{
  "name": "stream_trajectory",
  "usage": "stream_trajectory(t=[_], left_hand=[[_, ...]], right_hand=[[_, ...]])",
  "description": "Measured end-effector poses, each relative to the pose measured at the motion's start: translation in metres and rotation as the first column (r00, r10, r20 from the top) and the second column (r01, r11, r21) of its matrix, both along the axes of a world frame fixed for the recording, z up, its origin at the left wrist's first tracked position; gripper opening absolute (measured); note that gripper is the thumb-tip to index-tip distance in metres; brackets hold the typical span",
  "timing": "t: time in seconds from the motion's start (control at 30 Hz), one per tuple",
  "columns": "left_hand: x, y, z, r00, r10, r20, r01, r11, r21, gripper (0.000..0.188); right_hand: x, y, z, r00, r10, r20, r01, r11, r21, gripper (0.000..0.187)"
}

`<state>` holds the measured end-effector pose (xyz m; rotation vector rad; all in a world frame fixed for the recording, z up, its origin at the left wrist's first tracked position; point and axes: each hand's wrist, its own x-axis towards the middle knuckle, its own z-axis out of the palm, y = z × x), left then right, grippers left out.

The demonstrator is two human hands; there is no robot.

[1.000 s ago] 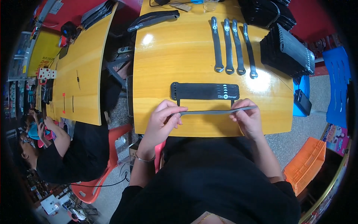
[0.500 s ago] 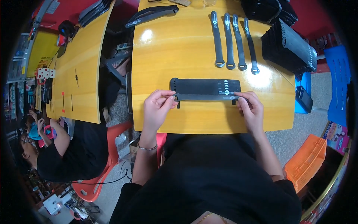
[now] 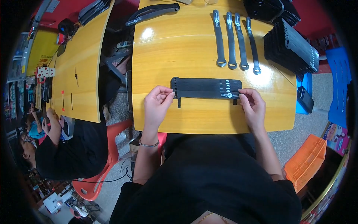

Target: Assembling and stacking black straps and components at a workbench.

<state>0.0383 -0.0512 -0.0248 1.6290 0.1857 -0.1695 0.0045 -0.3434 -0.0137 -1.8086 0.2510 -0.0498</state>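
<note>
A flat row of overlapping black storage straps lies crosswise on the yellow table in front of me. At its left end my left hand pinches the slotted end of the nearest strap between thumb and fingertips. My right hand pinches the same strap's rounded, printed end. That strap rests along the row's near edge. Two short black tabs poke out beneath the row, the left tab near my left fingertips. Farther off, several single grey-black straps lie lengthwise, slotted ends toward me.
Stacked black strap bundles stand at the table's right edge, with another dark bundle behind. A strap bundle lies far left. An orange crate sits on the floor at right. A person sits at a second table on the left.
The strap between my hands has moved slightly away from me and now lies flat against the row. Both hands keep their pinch. The seated person's arms have shifted.
</note>
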Motion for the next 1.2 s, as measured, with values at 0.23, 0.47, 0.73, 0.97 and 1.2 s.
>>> stream_trajectory(t=[0.23, 0.47, 0.73, 0.97, 1.2], left_hand=[[0.0009, -0.0015, 0.0002, 1.000, 0.011, -0.004, -0.011, 1.000, -0.001, 0.007], [0.0018, -0.0021, -0.0019, 1.000, 0.014, 0.005, -0.014, 0.999, 0.046, 0.007], [0.0009, -0.0020, -0.0006, 1.000, 0.026, -0.010, -0.026, 0.998, 0.056, 0.007], [0.0011, -0.0041, -0.0029, 0.999, 0.025, 0.021, -0.026, 0.996, 0.088, 0.006], [0.0015, -0.0058, -0.0021, 0.999, 0.037, 0.019, -0.039, 0.993, 0.116, 0.006]], right_hand=[[0.0016, 0.0005, 0.0004, 0.999, 0.011, 0.035, -0.008, 0.997, -0.081, 0.013], [0.0023, 0.0031, 0.0002, 1.000, -0.014, 0.023, 0.015, 0.999, -0.039, 0.015], [0.0024, 0.0031, 0.0003, 1.000, -0.005, 0.011, 0.006, 0.999, -0.043, 0.016], [0.0031, 0.0024, -0.0068, 0.999, -0.030, 0.038, 0.032, 0.999, -0.038, 0.018], [0.0073, 0.0036, -0.0056, 0.998, -0.045, 0.034, 0.049, 0.992, -0.115, 0.018]])
